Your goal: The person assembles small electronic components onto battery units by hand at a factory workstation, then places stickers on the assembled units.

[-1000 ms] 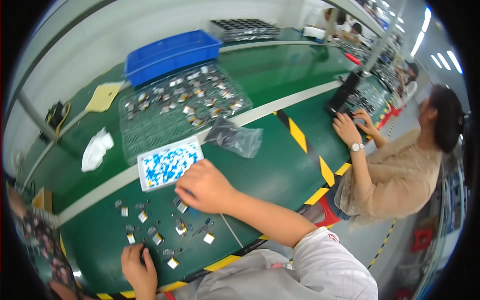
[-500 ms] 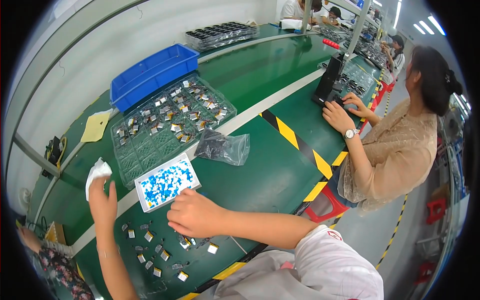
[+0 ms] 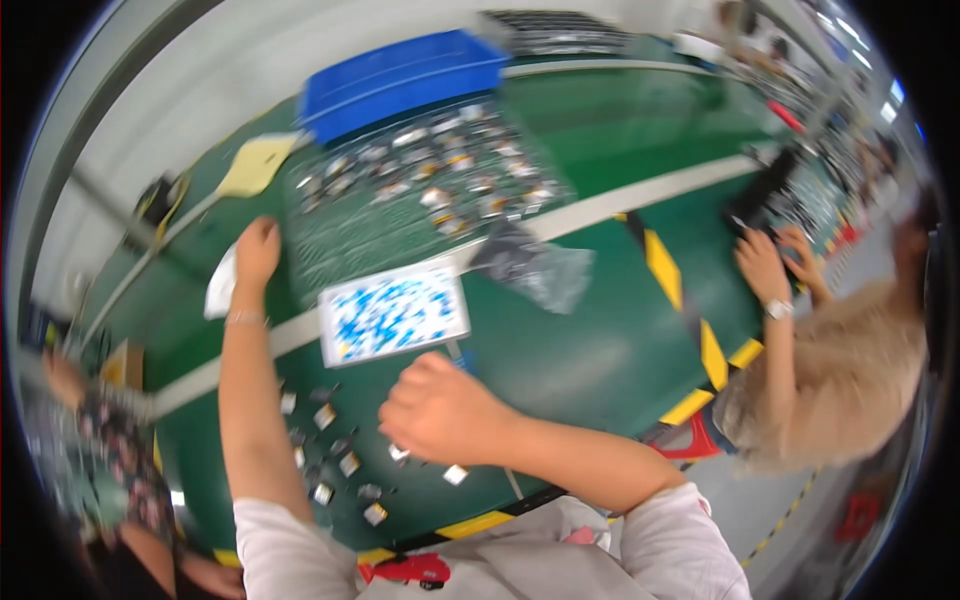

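Observation:
My left hand [image 3: 258, 252] is closed beside the left end of a clear compartment tray [image 3: 330, 240], above a crumpled white tissue [image 3: 221, 286]; anything inside its fingers is hidden. My right hand [image 3: 440, 408] is curled into a fist in front of a shallow white box [image 3: 396, 362] of small blue and white pieces. A small blue bit [image 3: 465, 361] shows by its fingertips, but what it grips cannot be made out. Several small silver batteries [image 3: 375, 513] with dark wires lie on the green table between my forearms. More batteries fill the tray's far part, blurred.
A blue bin [image 3: 400, 85] stands behind the tray. A plastic bag [image 3: 540, 268] with dark contents lies to the right of the box, and a yellow sheet [image 3: 258, 166] at far left. One co-worker [image 3: 835, 370] works at right by a black fixture [image 3: 765, 190]; another's arm [image 3: 125, 450] shows at left.
My view has swung left, so the scene sits further right. My left hand has moved off the tissue, its fingers now curled. My right fist stays near the box, slightly farther from it.

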`<action>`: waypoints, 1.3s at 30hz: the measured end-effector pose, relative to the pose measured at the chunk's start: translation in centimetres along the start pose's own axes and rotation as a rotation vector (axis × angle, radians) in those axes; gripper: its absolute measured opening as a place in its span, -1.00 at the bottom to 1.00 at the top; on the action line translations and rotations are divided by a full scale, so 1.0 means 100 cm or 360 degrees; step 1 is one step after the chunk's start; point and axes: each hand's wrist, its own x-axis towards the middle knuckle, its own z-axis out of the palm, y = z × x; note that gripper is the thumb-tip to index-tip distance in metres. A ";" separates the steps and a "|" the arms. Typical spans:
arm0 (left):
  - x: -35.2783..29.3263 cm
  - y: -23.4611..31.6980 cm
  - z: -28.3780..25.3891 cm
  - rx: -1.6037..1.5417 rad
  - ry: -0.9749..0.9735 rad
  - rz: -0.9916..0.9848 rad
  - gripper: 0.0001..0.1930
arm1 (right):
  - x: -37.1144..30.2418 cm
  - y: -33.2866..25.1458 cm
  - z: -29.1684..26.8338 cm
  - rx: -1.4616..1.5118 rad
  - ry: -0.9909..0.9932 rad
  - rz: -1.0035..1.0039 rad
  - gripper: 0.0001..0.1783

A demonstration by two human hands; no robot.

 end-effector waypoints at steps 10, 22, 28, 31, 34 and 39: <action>0.030 0.039 0.013 0.0006 -0.0126 0.0168 -0.75 | 0.007 -0.003 0.004 0.0124 -0.0095 0.0032 -0.89; 0.049 0.105 0.055 0.0014 -0.0223 0.0326 -0.83 | 0.006 0.002 0.004 0.0098 -0.0118 0.0028 -0.88; 0.055 0.019 0.037 0.0035 -0.0156 -0.0385 -0.79 | 0.007 0.003 0.004 0.0095 -0.0085 0.0045 -0.88; 0.057 0.014 0.038 -0.0043 -0.0216 -0.0290 -0.77 | 0.005 0.000 0.005 0.0110 -0.0115 0.0038 -0.88; 0.061 0.036 0.040 0.0205 -0.0321 -0.0273 -0.76 | 0.003 0.001 0.005 0.0060 -0.0195 0.0048 -0.88; 0.054 0.045 0.046 0.0538 -0.0296 -0.0142 -0.73 | 0.004 0.005 0.008 0.0075 -0.0152 0.0034 -0.88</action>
